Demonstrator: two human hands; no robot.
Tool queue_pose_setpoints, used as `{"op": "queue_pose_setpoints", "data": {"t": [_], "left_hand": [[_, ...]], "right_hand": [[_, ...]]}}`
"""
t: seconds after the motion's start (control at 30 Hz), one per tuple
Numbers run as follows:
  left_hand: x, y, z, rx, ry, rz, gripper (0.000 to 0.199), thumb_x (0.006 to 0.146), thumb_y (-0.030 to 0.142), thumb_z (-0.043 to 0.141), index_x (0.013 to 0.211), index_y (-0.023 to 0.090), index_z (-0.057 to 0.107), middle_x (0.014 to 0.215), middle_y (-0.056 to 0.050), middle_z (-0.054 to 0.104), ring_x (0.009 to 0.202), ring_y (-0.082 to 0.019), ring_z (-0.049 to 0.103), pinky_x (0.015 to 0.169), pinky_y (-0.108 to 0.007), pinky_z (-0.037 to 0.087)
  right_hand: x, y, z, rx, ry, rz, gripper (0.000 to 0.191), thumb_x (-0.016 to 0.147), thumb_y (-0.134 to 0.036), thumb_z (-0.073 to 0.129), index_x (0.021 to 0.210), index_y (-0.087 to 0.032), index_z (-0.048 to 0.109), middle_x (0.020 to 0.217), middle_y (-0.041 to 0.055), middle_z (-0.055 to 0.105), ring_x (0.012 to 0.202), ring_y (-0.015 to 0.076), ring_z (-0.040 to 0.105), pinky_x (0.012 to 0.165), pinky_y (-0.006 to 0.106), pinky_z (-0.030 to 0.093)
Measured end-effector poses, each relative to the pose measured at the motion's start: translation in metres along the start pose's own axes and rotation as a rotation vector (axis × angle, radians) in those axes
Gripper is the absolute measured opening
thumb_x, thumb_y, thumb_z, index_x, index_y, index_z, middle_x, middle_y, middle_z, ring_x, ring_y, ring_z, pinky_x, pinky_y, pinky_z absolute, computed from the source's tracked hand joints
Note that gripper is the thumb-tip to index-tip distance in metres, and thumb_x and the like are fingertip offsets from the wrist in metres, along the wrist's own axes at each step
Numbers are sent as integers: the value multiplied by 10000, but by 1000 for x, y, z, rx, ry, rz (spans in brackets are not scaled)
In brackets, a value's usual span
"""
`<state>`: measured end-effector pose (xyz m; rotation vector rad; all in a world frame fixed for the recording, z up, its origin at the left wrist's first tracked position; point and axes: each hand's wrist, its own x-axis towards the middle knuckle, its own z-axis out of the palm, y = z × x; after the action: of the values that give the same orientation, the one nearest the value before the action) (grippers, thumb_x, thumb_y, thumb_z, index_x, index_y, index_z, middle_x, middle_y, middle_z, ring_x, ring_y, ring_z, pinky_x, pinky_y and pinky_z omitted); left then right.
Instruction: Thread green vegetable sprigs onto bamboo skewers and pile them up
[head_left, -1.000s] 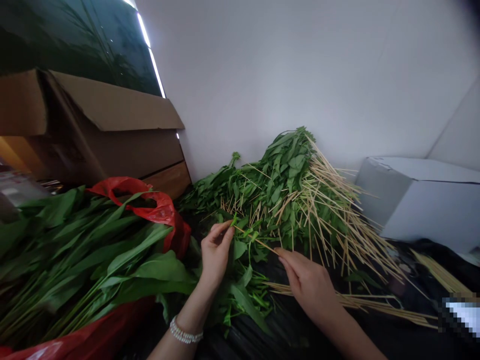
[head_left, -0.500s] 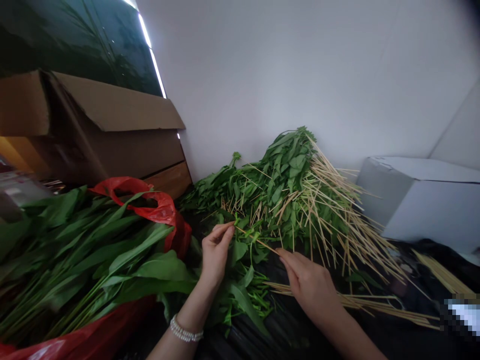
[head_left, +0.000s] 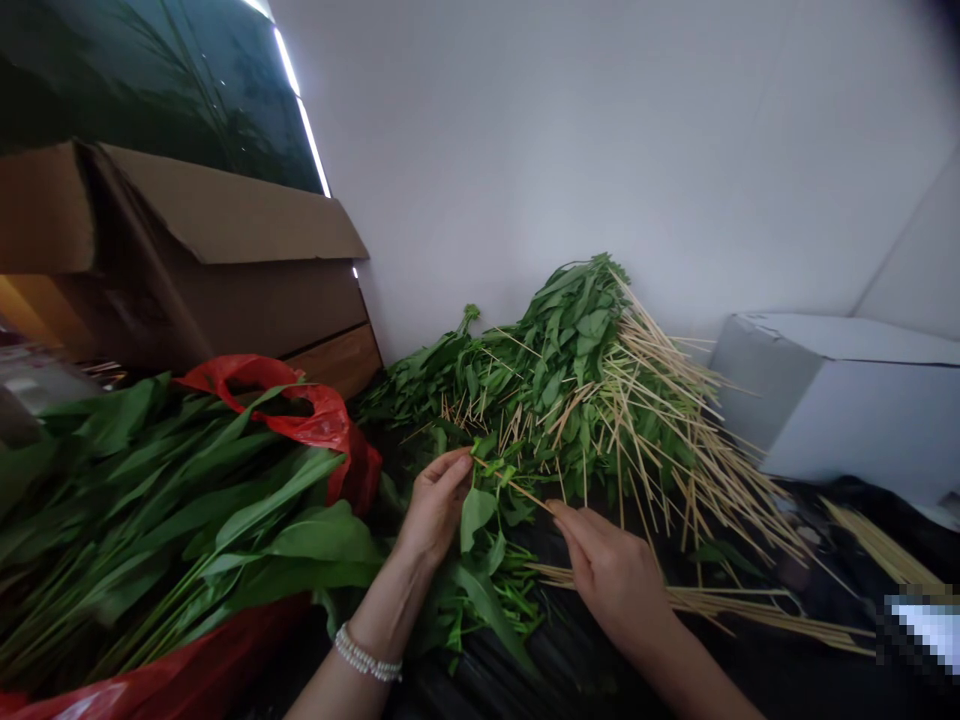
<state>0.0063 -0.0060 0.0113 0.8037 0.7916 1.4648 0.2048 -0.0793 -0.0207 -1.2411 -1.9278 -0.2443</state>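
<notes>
Between my two hands a bamboo skewer (head_left: pixel 529 494) slants down to the right, with folded green leaves (head_left: pixel 499 473) threaded on its upper left part. My left hand (head_left: pixel 439 500), with a beaded bracelet at its wrist, pinches at the skewer's leafy upper end; the exact spot under the fingertips is partly hidden. The lower right end is gripped in the closed fingers of my right hand (head_left: pixel 615 560). Just beneath the skewer lies a small heap of loose green leaves and cut stems (head_left: pixel 487 600). Behind it rises a large pile of leaf-threaded skewers (head_left: pixel 585 340).
A red plastic bag (head_left: pixel 330 415) full of long leafy greens (head_left: pixel 247 500) fills the left. Behind it stands an open cardboard box (head_left: pixel 240 300). Bare skewers (head_left: pixel 765 610) lie on the black plastic to the right, near a white box (head_left: pixel 862 410). A pale wall (head_left: pixel 562 130) closes the back.
My left hand has shifted slightly right and down, its wrist turning a little. My right hand has moved slightly left. Both still hold the skewer.
</notes>
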Motion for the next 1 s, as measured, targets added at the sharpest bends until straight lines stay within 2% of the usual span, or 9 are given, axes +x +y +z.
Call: {"op": "queue_pose_setpoints", "data": {"t": [0.17,0.3,0.4,0.5,0.57,0.73,0.8,0.87,1.0], "left_hand": [[-2,-1,0,49,-41,25,314,532,299,897,749,151,725,779,-14,730,685,-118,645,692,-222,489],[4,9,-9,-9,-139,-58,383,714,532,742,771,154,720,975,-58,729,839,-159,663,744,-251,514],[9,15,-15,22,-227,-156,453,803,588,623,730,148,707,1027,-97,731,886,-190,677,787,-280,525],[11,14,-17,102,-237,-183,472,819,599,600,790,145,725,1020,-105,739,868,-199,689,787,-275,525],[11,12,-16,119,-229,-156,462,803,588,631,834,139,732,1031,-107,736,882,-208,686,779,-276,529],[4,15,-13,-12,-290,-29,282,747,388,771,894,152,729,1097,-97,713,973,-219,653,812,-323,546],[3,18,-13,-91,-279,-37,273,729,384,786,879,165,725,1109,-89,709,975,-210,650,810,-323,547],[5,20,-13,-152,-219,-8,254,715,372,796,843,165,721,1092,-80,711,981,-194,645,845,-315,534],[11,19,-15,-100,-56,109,225,689,323,797,835,169,722,1049,-56,708,965,-173,629,859,-283,504]], "right_hand": [[1,-1,-1,-29,26,-31,332,975,-151,357,1142,-154,644,807,43,683,710,144,679,668,229,514],[2,-3,-3,-72,57,-99,328,972,-137,361,1145,-140,640,765,35,660,673,143,663,631,238,495],[2,-3,-5,-116,71,-170,342,971,-124,342,1133,-122,644,729,35,643,638,142,648,608,245,480],[3,-3,-6,-118,76,-194,352,971,-118,330,1130,-120,644,727,37,641,622,141,639,603,250,474],[3,-2,-6,-96,70,-171,339,971,-127,346,1135,-126,642,734,35,643,640,144,644,606,249,475],[3,0,-7,-39,49,-108,311,968,-134,383,1150,-142,634,773,39,656,700,149,659,662,244,495],[4,0,-8,-9,62,-98,304,968,-134,387,1147,-140,632,783,42,660,715,148,662,686,242,502],[5,2,-11,28,103,-79,295,968,-136,392,1149,-139,624,784,38,661,696,138,657,683,234,502],[10,12,-22,7,310,37,268,962,-141,427,1156,-149,611,826,30,681,702,119,661,688,214,488]]}}
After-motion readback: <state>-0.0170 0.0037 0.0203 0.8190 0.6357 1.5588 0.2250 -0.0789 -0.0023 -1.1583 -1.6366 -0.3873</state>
